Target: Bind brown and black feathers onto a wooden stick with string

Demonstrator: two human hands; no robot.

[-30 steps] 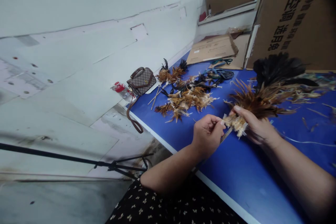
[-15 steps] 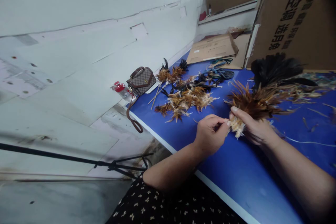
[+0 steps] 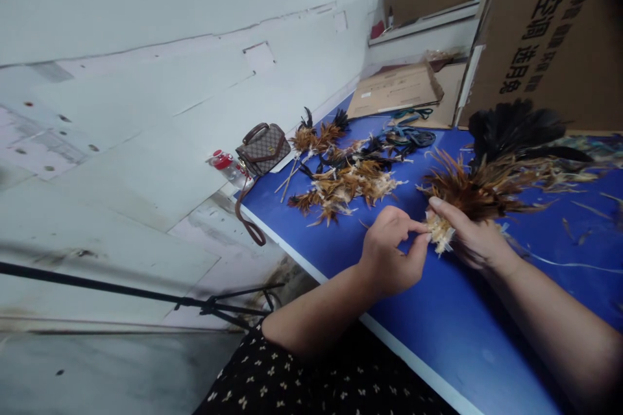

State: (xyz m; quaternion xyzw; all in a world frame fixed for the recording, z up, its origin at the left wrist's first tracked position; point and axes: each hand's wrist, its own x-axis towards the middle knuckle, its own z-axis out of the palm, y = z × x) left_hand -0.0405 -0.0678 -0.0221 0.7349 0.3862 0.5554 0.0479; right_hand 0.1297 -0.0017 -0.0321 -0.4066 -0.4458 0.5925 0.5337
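Note:
My right hand (image 3: 470, 233) is closed around the pale quill end of a bundle of brown and black feathers (image 3: 491, 175), which fans out to the right over the blue table (image 3: 438, 331). My left hand (image 3: 392, 249) is pinched at the pale fluffy base of that same bundle, its thumb and forefinger touching the quills. A loose pile of brown feathers (image 3: 345, 185) lies on the table to the left of my hands.
A small brown handbag (image 3: 263, 148) and a red-capped bottle (image 3: 224, 165) sit at the table's far left corner. A large cardboard box (image 3: 545, 32) stands at the back right, with flat cardboard (image 3: 394, 87) behind. A black tripod (image 3: 214, 305) stands on the floor at left.
The thin stick my left hand held at the bundle's base is no longer visible. My left hand has moved up and right, closing against the quill end. The bundle has barely moved.

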